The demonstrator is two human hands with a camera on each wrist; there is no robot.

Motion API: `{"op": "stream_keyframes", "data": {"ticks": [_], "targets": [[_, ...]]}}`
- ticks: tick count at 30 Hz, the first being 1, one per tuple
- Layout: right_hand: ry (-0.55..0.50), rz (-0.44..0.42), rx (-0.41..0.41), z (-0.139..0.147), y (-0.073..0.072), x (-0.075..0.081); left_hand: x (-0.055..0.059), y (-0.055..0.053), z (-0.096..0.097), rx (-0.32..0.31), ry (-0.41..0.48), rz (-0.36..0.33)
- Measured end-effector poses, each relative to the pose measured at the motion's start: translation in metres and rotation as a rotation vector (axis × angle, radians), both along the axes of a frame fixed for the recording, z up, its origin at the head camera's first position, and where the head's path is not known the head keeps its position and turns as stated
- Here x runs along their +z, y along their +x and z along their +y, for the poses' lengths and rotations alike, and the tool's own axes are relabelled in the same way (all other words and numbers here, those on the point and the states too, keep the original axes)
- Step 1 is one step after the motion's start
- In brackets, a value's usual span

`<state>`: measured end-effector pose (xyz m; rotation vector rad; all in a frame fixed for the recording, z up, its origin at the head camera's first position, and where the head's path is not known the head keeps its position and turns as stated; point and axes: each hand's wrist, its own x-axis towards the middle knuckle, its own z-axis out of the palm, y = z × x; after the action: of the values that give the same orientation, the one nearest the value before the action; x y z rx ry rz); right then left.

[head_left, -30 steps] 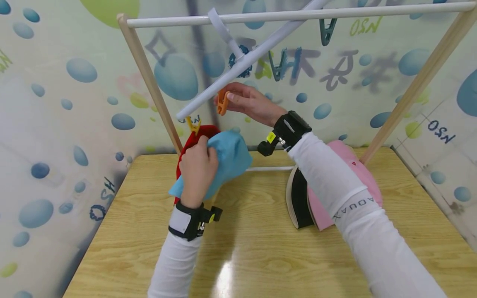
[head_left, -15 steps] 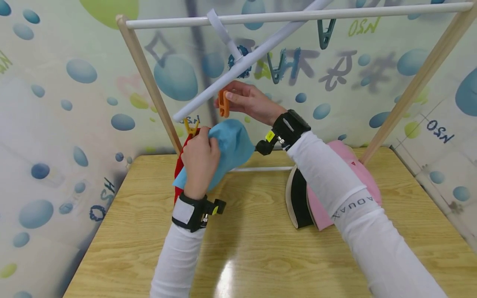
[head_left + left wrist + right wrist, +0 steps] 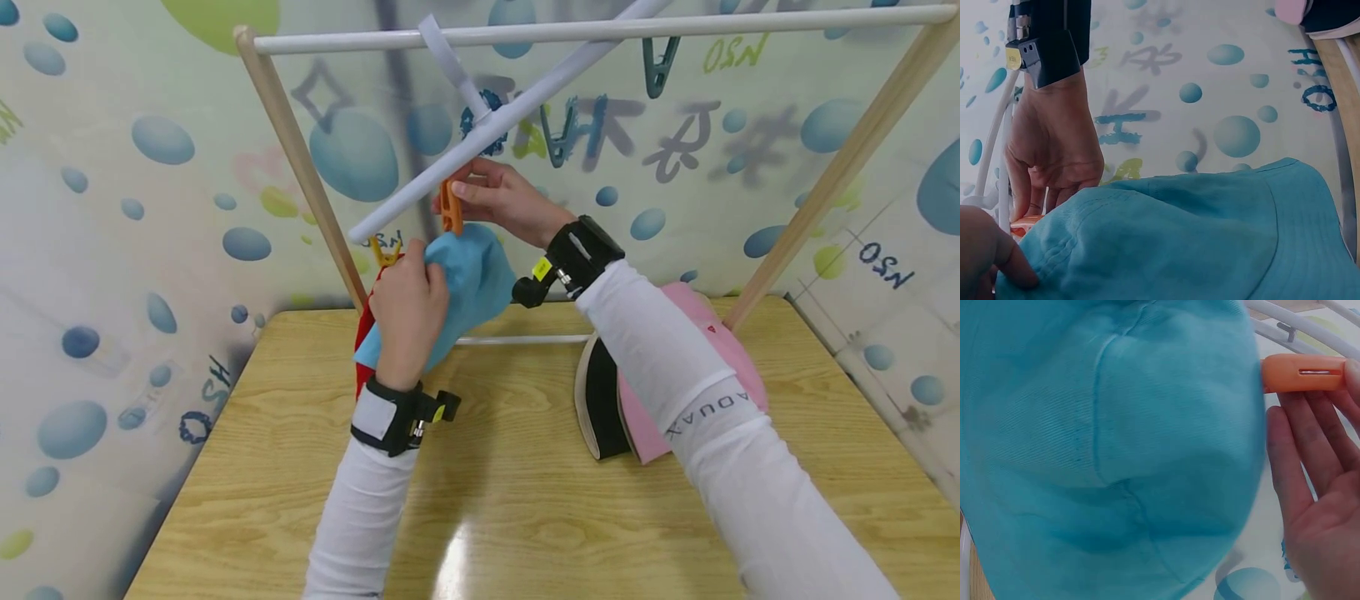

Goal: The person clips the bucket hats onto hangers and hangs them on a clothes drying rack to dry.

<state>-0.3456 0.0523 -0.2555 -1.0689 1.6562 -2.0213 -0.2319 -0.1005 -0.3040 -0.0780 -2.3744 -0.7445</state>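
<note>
My left hand (image 3: 411, 312) pinches the upper edge of a light-blue cloth hat (image 3: 480, 275) and holds it raised under the sloping white bar. Between thumb and fingers of my right hand (image 3: 510, 200) is an orange clothespin (image 3: 451, 208), its lower end right at the hat's top edge. The right wrist view shows the clothespin (image 3: 1304, 373) meeting the edge of the hat (image 3: 1166, 437), its tip hidden there. Behind my left hand a red cloth item (image 3: 364, 329), mostly covered, hangs below a yellow clothespin (image 3: 385, 252).
The sloping white bar (image 3: 480, 137) crosses in front of the rack's top rail (image 3: 525, 33). Green clothespins (image 3: 658, 71) hang farther right. A pink hat (image 3: 712, 342) and a black piece with a pale rim (image 3: 602, 408) rest at the right of the wooden table (image 3: 525, 517).
My left hand has lifted the blue hat up and slightly right, bringing its top edge to the orange clothespin. The clothespin has turned more upright in my right hand, which stays nearly in place.
</note>
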Motion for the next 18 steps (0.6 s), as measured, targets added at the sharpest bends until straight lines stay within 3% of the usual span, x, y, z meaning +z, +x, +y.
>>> {"op": "stream_keyframes", "data": {"ticks": [9,18], "targets": [[0.013,0.036,-0.006,0.002,-0.001,0.001,0.009,0.001,-0.001,0.017,0.024,0.080],[0.054,0.060,-0.005,0.005,-0.001,-0.001,0.012,0.002,-0.002,0.026,0.042,0.060]]}}
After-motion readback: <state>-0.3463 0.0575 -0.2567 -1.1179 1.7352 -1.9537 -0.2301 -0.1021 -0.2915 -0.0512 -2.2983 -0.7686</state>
